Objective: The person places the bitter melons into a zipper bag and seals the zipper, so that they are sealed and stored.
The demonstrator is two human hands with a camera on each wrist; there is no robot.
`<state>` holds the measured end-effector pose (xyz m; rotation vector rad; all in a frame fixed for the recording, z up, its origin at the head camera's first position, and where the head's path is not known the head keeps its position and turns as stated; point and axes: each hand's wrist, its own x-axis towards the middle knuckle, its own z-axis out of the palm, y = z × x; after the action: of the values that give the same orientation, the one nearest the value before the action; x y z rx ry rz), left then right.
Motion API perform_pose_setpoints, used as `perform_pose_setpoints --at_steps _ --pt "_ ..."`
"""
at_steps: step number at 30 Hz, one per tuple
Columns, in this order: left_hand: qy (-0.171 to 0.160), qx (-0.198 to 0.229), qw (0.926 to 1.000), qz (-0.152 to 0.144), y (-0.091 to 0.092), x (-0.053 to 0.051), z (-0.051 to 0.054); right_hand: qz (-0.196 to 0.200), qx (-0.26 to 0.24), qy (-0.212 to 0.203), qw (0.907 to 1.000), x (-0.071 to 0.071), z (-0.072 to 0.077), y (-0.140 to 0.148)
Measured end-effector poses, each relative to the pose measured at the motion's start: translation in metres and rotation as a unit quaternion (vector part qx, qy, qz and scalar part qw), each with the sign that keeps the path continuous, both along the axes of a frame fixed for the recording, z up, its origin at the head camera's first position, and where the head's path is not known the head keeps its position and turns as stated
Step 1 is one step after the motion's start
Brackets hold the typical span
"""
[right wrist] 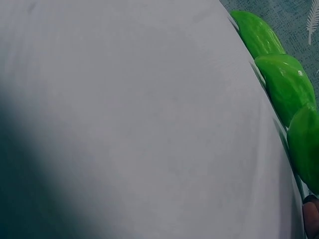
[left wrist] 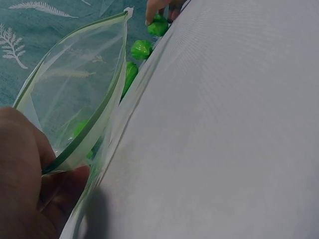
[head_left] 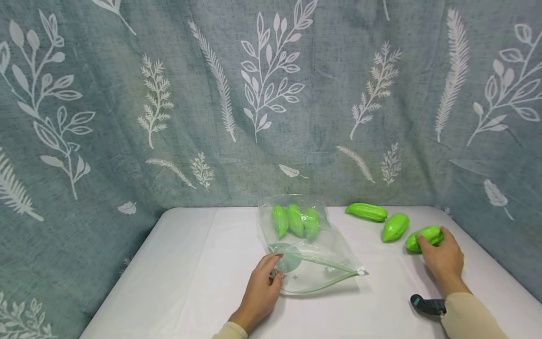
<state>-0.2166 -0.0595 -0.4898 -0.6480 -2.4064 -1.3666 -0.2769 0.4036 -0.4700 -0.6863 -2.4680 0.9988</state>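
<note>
A clear zip bag (head_left: 305,282) with a green-edged mouth lies in the middle of the table, its mouth parted toward the near side. Inside it are three bright green, ridged fruits (head_left: 295,220). My left hand (head_left: 259,288) pinches the left end of the bag's mouth; the left wrist view shows the thumb and fingers at the green seal (left wrist: 79,142). On the right, my right hand (head_left: 445,259) grips a green ridged fruit (head_left: 423,238) that looks to be on the table. In the right wrist view only a fingertip (right wrist: 311,219) shows.
Two more green fruits, one long (head_left: 366,212) and one shorter (head_left: 395,227), lie between the bag and my right hand. A white cloth (head_left: 203,273) covers the table. Patterned blue-green curtains (head_left: 211,117) stand behind and at both sides. A black wrist device (head_left: 427,305) sits at my right cuff.
</note>
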Motion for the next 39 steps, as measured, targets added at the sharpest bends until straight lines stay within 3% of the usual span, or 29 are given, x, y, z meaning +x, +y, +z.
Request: perform_pose_setpoints --at_steps 5,10,22,30,39 --pt "-0.008 0.0 1.0 -0.002 0.0 0.003 0.0 -0.001 -0.006 0.013 0.9999 0.003 -0.003 -0.002" --pt "0.006 -0.003 1.0 0.004 0.0 0.001 0.0 -0.006 -0.01 0.031 0.9994 0.003 -0.001 -0.005" --pt "-0.006 0.009 0.9999 -0.004 0.0 0.0 0.001 -0.027 -0.135 0.06 0.9886 0.009 0.002 -0.004" --pt "-0.004 0.009 0.9999 -0.009 0.002 0.001 0.0 -0.036 -0.267 0.101 0.9576 0.014 0.0 -0.001" --pt "0.0 0.013 0.9999 -0.005 0.001 0.0 -0.001 -0.02 -0.328 0.146 0.9333 0.016 -0.001 -0.001"
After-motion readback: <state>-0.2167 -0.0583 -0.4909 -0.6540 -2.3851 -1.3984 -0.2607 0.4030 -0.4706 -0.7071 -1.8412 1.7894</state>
